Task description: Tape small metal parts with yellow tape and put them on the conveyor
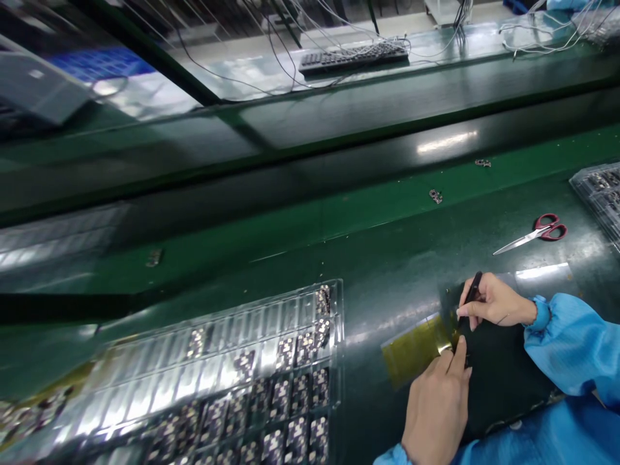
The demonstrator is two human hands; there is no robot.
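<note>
My right hand is closed around a slim black pen-like tool, whose lower end points down at the tabletop; its exact kind does not show. Below and left of it, my left hand rests with outstretched fingers at the edge of a yellow translucent film sheet. The fingertips of both hands come close together at the film's right end. A small shiny spot shows at my left fingertips, and what lies beneath them is hidden.
A clear plastic tray holds several small circuit boards, left of my hands. Red-handled scissors lie beyond my right hand, near a clear sheet. Another tray stands at the right edge. A keyboard and cables lie at the back.
</note>
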